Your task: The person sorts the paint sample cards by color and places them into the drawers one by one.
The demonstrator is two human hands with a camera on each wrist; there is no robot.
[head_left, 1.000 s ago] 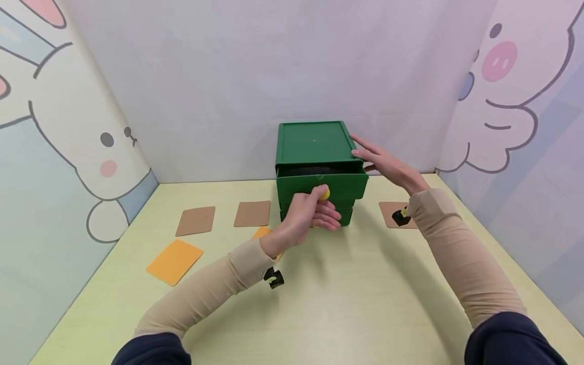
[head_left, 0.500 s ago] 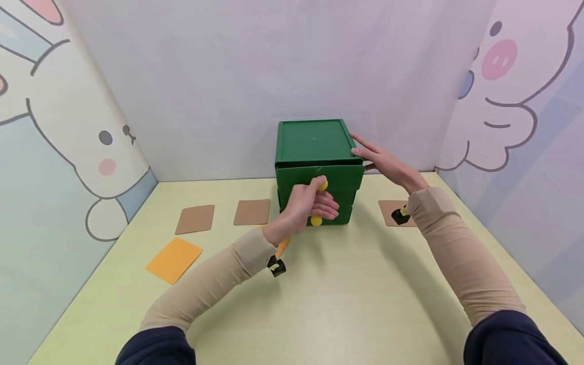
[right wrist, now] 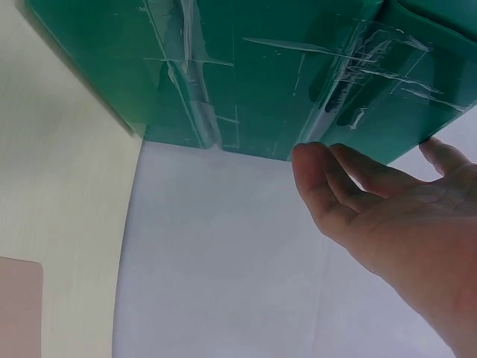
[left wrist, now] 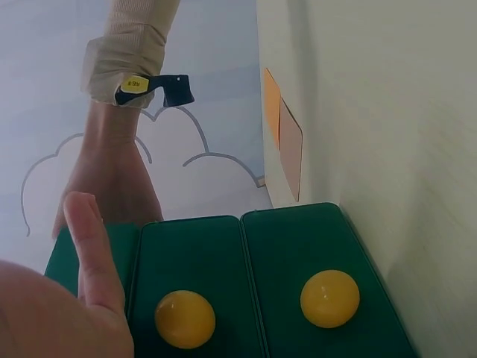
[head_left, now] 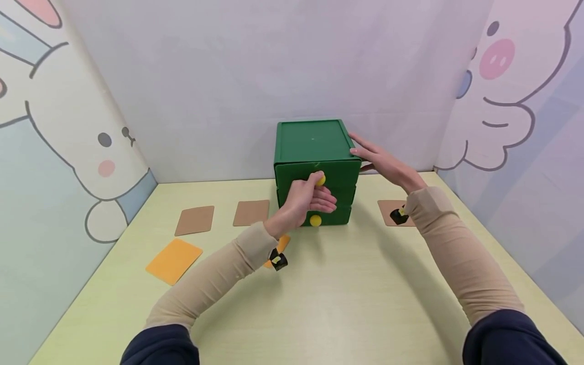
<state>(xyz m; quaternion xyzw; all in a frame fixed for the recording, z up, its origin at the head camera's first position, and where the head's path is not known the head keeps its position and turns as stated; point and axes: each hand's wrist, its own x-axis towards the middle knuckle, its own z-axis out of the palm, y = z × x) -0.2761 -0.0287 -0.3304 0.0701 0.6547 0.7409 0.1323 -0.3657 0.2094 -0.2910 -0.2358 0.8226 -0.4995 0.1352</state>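
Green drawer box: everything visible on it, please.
The green drawer box is a three-tier stack, smooth and plastic-looking, its flat top edged by a rim. Its fronts carry round yellow knobs: top knob, middle knob and bottom knob. Clear tape-like strips cross its right side. It stands upright on the table, near the back wall; the drawers look shut, contents hidden. The left grip has its thumb at the top knob; the right grip touches the upper right side.

There are one green cabinet [head_left: 313,142], three drawers [left wrist: 287,257] and three yellow knobs [head_left: 315,220], tallied across the views; three brown cards [head_left: 194,220] and three orange cards [head_left: 174,261]; two hands [head_left: 303,200], two black tags [head_left: 278,259], two cartoon animals [head_left: 91,147] and one table [head_left: 328,309].
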